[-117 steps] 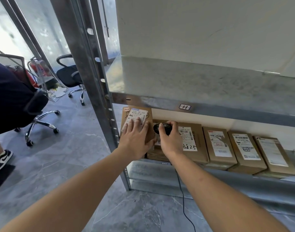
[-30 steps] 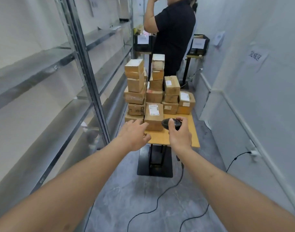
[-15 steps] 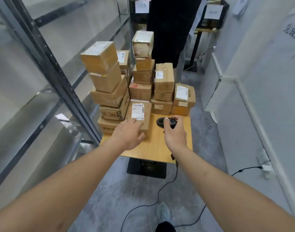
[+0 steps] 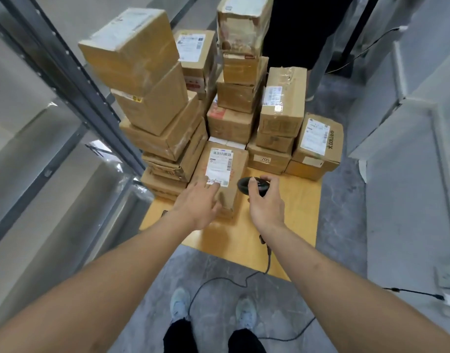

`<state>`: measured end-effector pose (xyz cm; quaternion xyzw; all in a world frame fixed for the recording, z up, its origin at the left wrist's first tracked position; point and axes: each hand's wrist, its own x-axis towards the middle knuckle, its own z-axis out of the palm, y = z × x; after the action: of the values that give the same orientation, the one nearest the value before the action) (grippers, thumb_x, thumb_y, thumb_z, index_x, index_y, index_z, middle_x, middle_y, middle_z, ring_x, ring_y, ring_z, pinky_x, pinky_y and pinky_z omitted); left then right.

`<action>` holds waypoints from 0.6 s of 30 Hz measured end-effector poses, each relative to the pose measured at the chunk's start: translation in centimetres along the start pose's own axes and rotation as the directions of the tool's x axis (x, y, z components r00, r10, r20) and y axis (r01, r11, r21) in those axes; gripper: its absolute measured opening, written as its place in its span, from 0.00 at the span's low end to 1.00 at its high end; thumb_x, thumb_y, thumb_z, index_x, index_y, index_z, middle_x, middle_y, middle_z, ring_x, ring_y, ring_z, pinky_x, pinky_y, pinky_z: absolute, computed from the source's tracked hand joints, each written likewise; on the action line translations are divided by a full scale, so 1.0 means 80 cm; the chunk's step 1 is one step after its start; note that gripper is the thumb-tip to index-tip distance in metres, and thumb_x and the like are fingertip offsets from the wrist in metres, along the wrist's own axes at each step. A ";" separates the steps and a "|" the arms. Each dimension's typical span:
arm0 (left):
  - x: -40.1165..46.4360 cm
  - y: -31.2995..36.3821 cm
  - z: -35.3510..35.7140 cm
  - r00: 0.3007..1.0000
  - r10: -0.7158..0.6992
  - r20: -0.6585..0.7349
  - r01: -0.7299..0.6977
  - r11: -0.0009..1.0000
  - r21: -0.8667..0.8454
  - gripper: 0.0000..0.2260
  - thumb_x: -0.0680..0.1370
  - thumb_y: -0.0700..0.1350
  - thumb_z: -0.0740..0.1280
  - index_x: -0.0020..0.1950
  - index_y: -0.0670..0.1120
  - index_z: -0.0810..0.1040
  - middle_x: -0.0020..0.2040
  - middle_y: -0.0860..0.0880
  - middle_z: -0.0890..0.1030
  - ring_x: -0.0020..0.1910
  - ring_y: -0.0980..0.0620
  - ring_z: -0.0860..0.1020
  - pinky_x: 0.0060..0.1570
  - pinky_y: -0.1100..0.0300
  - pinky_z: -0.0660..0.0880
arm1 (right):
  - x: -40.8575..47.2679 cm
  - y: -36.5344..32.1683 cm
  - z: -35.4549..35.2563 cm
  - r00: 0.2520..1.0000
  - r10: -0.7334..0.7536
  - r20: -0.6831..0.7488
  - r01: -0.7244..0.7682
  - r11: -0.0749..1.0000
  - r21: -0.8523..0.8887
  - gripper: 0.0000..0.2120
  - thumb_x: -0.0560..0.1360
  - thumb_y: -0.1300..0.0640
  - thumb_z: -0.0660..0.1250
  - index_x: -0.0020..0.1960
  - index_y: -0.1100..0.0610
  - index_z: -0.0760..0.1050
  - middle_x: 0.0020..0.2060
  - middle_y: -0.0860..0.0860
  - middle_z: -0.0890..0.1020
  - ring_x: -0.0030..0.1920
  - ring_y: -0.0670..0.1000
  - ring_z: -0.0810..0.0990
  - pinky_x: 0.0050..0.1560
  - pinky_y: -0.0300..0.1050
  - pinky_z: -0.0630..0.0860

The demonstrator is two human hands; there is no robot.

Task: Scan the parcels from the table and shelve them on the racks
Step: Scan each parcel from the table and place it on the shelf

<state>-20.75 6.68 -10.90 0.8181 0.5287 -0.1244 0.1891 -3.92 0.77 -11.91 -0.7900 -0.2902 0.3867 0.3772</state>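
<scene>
Left hand (image 4: 196, 205) flat on front parcel (image 4: 220, 179), fingers (image 4: 211, 188) straight, touching label. Right hand (image 4: 266, 205) curled round scanner (image 4: 247, 185), 3 o'clock of parcel, over worktop (image 4: 300, 212).

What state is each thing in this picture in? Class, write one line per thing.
Front parcel: flat on the table, label up, sealed.
Left hand: fingers straight, resting on the front parcel.
Right hand: gripping the scanner.
Scanner: held beside the front parcel, cable trailing to the floor.
Stacked parcels: sealed, piled high, some askew.
Table: near edge bare.
</scene>
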 end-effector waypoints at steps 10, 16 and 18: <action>0.050 -0.026 0.058 0.997 0.078 0.015 -0.080 0.990 0.117 0.29 0.85 0.59 0.55 0.85 0.59 0.50 0.84 0.37 0.48 0.82 0.32 0.47 0.81 0.39 0.48 | 0.054 0.023 0.042 0.985 0.118 -0.129 -0.109 0.991 0.072 0.14 0.85 0.43 0.61 0.68 0.45 0.68 0.47 0.38 0.77 0.44 0.40 0.75 0.43 0.45 0.70; 0.036 -0.005 0.066 0.987 0.152 0.043 -0.156 0.977 0.142 0.30 0.84 0.61 0.54 0.85 0.62 0.47 0.85 0.40 0.44 0.82 0.31 0.43 0.79 0.33 0.41 | 0.057 0.034 0.035 0.963 0.179 -0.203 -0.159 0.981 0.110 0.14 0.85 0.42 0.61 0.67 0.45 0.68 0.46 0.40 0.77 0.46 0.47 0.77 0.48 0.46 0.68; 0.030 0.003 0.065 0.980 0.182 0.075 -0.191 0.971 0.144 0.29 0.84 0.62 0.54 0.84 0.62 0.48 0.85 0.40 0.45 0.82 0.32 0.44 0.79 0.34 0.42 | 0.056 0.034 0.032 0.954 0.195 -0.228 -0.171 0.978 0.120 0.15 0.85 0.42 0.61 0.68 0.46 0.68 0.47 0.42 0.78 0.47 0.50 0.77 0.47 0.46 0.67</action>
<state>-19.58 6.28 -16.53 0.8719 0.4324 -0.1707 0.1539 -3.17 3.61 -16.99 -0.8346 -0.1487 0.3363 0.4103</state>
